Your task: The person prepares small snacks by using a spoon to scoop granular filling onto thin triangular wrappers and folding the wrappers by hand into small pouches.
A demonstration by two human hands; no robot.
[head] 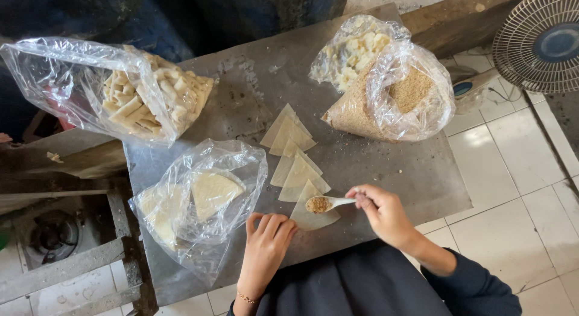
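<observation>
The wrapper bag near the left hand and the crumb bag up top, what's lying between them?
In the head view, a row of triangular wrappers lies on the grey sheet between the wrapper bag and the crumb bag.
</observation>
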